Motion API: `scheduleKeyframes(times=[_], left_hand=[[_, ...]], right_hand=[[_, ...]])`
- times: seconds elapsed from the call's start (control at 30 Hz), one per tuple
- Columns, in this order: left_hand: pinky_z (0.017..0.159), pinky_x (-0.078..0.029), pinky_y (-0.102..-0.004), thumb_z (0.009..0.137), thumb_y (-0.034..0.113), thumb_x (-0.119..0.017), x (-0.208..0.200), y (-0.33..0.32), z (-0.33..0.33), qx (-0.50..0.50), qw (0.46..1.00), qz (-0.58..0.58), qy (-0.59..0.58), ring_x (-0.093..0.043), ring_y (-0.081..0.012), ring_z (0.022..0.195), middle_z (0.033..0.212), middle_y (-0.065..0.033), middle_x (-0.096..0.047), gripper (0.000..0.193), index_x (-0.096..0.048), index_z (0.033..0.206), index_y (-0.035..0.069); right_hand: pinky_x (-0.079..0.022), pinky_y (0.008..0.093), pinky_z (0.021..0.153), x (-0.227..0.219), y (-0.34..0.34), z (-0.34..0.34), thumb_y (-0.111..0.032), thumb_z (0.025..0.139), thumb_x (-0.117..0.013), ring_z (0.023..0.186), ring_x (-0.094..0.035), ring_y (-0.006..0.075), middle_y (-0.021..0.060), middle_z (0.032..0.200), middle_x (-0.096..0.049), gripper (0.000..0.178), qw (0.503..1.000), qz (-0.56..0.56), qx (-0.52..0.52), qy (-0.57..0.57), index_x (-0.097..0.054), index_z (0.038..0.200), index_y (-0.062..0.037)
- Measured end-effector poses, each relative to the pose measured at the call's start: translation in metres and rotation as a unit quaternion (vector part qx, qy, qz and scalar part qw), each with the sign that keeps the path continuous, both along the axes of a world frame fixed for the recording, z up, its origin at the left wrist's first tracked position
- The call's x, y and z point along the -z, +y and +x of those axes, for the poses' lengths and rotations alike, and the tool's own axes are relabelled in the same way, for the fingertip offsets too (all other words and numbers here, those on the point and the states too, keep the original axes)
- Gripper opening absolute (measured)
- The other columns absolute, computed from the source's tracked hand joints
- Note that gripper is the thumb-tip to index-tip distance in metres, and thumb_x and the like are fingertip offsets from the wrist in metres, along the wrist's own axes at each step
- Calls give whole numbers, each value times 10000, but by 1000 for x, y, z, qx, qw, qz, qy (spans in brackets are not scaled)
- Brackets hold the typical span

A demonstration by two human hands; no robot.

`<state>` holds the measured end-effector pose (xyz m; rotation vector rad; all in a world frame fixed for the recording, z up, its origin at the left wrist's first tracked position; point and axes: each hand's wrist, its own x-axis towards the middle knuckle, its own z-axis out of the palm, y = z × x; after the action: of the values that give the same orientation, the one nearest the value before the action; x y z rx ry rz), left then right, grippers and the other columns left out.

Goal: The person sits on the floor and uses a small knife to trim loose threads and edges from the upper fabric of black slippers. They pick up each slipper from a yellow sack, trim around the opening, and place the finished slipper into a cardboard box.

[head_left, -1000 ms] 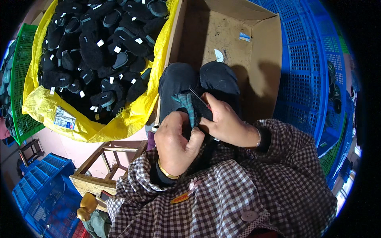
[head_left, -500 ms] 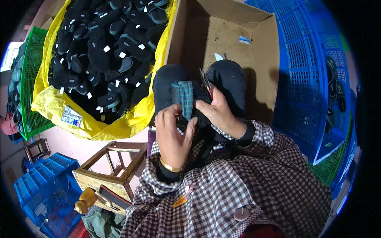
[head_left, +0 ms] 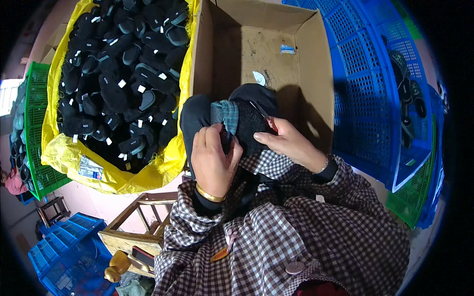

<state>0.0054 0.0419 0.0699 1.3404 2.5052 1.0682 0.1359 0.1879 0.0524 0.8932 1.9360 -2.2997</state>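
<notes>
Over my lap lies a black fuzzy slipper (head_left: 252, 133) with a green plaid cloth part (head_left: 230, 116). My left hand (head_left: 212, 160) is closed, its fingertips and thumb pinching the slipper's near edge just below the plaid. In my right hand (head_left: 295, 146) is a pair of small scissors (head_left: 261, 113) with a reddish handle. Their dark blades point up and left across the black pile. The right thumb rests at the slipper's right side. My curled right fingers are partly hidden behind the hand.
A yellow sack (head_left: 123, 183) full of black slippers stands at the left front. Beyond my knees is a cardboard box (head_left: 312, 69) with scraps inside. Blue crates (head_left: 363, 98) line the right. A wooden stool (head_left: 126, 241) with a phone on it stands lower left.
My right hand with the scissors has moved right, away from my left hand. More of the slipper's black pile now shows between them. The whole view has shifted slightly.
</notes>
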Motion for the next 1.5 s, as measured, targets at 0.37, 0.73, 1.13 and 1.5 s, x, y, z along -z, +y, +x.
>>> scheduleKeyframes(times=[0.37,0.73,1.13,1.5], left_hand=[[627,-473,-433,643,115,-690,-23,3,-27,32,988,-40,-145,-568,-405,712,765,-210,-558,282,-538,831,-30],[569,-444,-419,593,93,-695,-30,2,-31,24,994,-27,-102,-533,-395,629,689,-184,-495,299,-480,779,2],[828,-445,-433,632,112,-800,-23,-39,19,3,994,-100,45,-521,-349,959,1077,-173,-539,682,-521,1249,21],[821,-434,-450,573,76,-757,0,-42,35,-67,990,-31,121,-539,-357,926,1016,-173,-565,589,-539,1114,-1]], right_hand=[[-494,289,811,-16,9,-34,-135,885,-647,883,-579,104,46,976,-651,312,995,-33,-91,1,-560,1131,35],[-466,331,905,-13,-17,-74,-23,810,-598,999,-603,189,148,1049,-658,330,997,35,-64,38,-549,1130,43],[-442,298,925,21,-37,-49,-53,903,-576,1020,-549,137,110,1092,-606,366,990,-22,7,140,-469,1244,30],[-479,292,657,6,16,-36,-180,861,-694,743,-550,100,64,829,-614,330,976,1,-215,25,-553,1062,41]])
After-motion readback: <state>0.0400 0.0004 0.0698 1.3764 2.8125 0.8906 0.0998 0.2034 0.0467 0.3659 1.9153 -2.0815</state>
